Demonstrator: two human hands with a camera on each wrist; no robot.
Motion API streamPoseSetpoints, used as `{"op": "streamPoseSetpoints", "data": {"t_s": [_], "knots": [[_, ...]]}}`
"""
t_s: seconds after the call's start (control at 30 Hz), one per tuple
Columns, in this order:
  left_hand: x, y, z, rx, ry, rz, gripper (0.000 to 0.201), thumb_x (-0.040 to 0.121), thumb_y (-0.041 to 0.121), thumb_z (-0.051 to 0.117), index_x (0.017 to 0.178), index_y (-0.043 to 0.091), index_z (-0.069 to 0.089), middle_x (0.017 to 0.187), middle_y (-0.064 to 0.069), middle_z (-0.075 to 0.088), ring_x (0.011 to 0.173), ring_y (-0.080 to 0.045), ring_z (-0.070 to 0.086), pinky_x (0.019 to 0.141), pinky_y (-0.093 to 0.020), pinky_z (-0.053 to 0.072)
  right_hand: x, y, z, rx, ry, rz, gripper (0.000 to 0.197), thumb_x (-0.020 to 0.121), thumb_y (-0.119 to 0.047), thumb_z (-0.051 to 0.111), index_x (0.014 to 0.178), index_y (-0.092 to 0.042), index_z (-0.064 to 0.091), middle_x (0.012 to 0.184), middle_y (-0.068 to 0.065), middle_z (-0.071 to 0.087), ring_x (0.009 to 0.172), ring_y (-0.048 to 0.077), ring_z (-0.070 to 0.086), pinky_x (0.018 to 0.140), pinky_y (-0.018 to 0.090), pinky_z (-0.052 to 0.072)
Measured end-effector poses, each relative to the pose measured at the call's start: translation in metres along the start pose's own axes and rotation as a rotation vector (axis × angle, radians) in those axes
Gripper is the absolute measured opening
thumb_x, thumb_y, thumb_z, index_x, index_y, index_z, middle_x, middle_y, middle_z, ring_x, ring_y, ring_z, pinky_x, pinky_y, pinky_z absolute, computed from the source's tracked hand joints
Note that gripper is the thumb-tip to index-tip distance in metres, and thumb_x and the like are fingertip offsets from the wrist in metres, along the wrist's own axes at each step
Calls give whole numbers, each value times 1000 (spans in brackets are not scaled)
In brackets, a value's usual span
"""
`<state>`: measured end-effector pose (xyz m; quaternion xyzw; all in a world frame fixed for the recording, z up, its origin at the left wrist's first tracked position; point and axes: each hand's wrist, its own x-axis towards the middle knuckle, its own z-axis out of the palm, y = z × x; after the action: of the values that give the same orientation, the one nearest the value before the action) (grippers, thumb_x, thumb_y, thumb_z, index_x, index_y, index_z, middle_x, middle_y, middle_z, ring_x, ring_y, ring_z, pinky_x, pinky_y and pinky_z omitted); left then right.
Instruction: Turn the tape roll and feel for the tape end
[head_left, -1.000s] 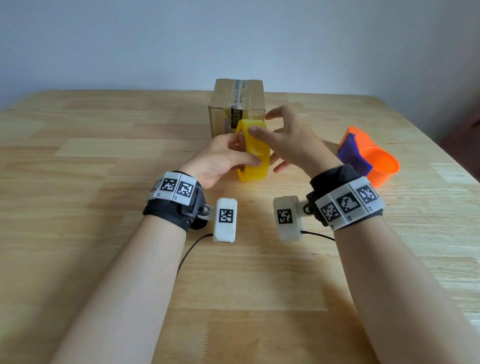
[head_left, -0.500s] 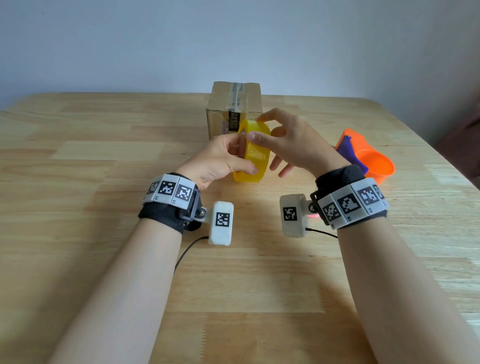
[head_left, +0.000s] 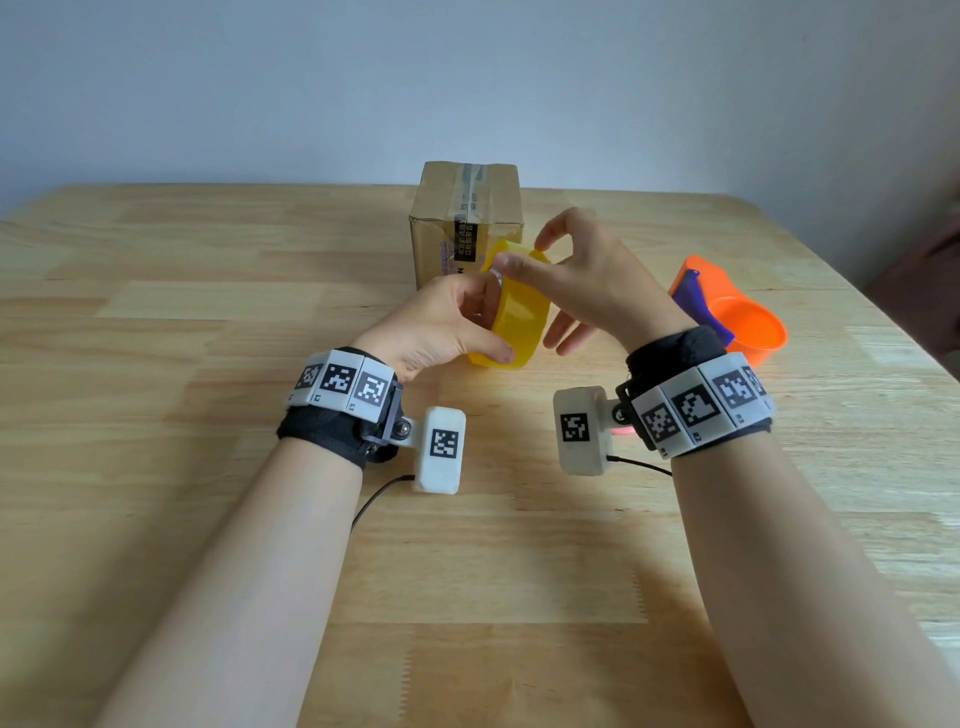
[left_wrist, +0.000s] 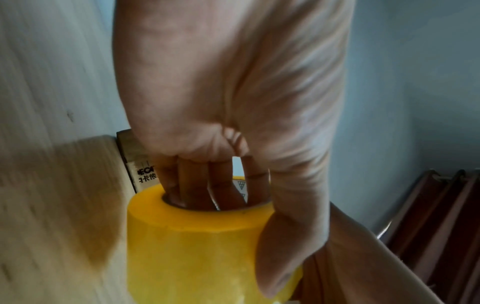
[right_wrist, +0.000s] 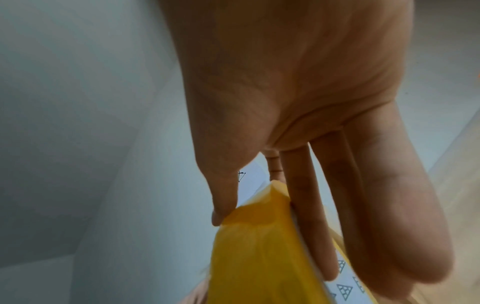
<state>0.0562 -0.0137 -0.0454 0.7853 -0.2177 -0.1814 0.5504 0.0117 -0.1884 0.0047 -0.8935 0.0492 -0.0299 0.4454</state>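
Left hand (head_left: 436, 327) grips a glossy yellow tape roll (head_left: 519, 312) through its core; right hand (head_left: 597, 280) pinches its rim

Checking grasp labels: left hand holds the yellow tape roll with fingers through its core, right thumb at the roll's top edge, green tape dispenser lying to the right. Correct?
One error: the tape dispenser is orange with a purple part, not green, as the head view shows. The rest holds: the left hand has its fingers through the core of the yellow tape roll, and the right hand has its thumb at the top edge.
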Motion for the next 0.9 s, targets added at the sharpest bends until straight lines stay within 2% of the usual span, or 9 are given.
{"op": "streamPoseSetpoints", "data": {"t_s": [0.13, 0.27, 0.37, 0.43, 0.57, 0.63, 0.7, 0.8, 0.9], "knots": [[-2, 1, 1, 53, 4, -24, 73, 50, 15, 90, 110, -13, 59, 95, -17, 66, 86, -26, 64, 93, -60, 53, -1, -1, 1, -72, -2, 26, 55, 85, -54, 75, 117, -18, 49, 91, 12, 69, 52, 28, 75, 54, 49, 65], [-2, 3, 3, 51, 15, -25, 74, 50, 15, 91, 110, -14, 59, 101, -29, 68, 89, -26, 64, 96, -59, 52, -1, -2, 2, -105, 44, 13, 50, 86, -54, 73, 112, -17, 51, 82, 11, 73, 50, 24, 74, 51, 43, 64], [-1, 2, 4, 44, 26, -23, 79, 44, 21, 90, 107, -14, 59, 97, -16, 67, 89, -25, 64, 97, -58, 52, -1, -4, 4, -144, 65, 11, 48, 87, -55, 71, 108, -16, 52, 71, 9, 74, 48, 23, 73, 55, 43, 65], [0, 1, 4, 53, 25, -23, 76, 45, 19, 90, 106, -13, 59, 96, -14, 67, 90, -24, 65, 98, -58, 52, -1, -5, 5, -159, 69, 14, 47, 87, -54, 70, 107, -16, 52, 68, 8, 74, 48, 23, 73, 58, 44, 65], [-1, 1, 3, 78, 50, -40, 68, 51, 14, 90, 107, -12, 60, 104, -27, 70, 100, -39, 69, 100, -59, 51, -1, -7, 6, -164, 80, 13, 45, 88, -54, 70, 104, -15, 54, 68, 7, 74, 48, 23, 74, 62, 48, 65], [-1, 2, 3, 83, 50, -52, 65, 54, 11, 91, 110, -8, 64, 113, -28, 70, 108, -39, 68, 101, -57, 52, -2, -8, 6, -163, 77, 19, 46, 87, -54, 70, 105, -15, 53, 69, 8, 74, 48, 23, 74, 60, 47, 65], [1, 3, 5, 90, 34, -58, 52, 64, 7, 92, 111, 3, 70, 110, -19, 75, 105, -31, 72, 100, -50, 55, -3, -9, 7, -154, 63, 21, 49, 86, -53, 71, 111, -16, 52, 75, 11, 74, 48, 25, 74, 55, 47, 65], [3, 7, 6, 75, 21, -47, 21, 79, 17, 87, 95, 22, 74, 74, 14, 75, 75, 0, 69, 79, -30, 53, -7, -10, 6, -172, 16, -4, 56, 83, -55, 74, 120, -20, 50, 83, 10, 71, 48, 25, 74, 53, 47, 64], [3, 9, 8, 55, 51, -55, 12, 81, 22, 85, 83, 25, 74, 58, 21, 68, 59, 11, 62, 72, -23, 43, -9, -12, 6, -245, -2, -38, 58, 80, -60, 73, 115, -21, 48, 78, 7, 72, 45, 23, 73, 57, 46, 65]]}}
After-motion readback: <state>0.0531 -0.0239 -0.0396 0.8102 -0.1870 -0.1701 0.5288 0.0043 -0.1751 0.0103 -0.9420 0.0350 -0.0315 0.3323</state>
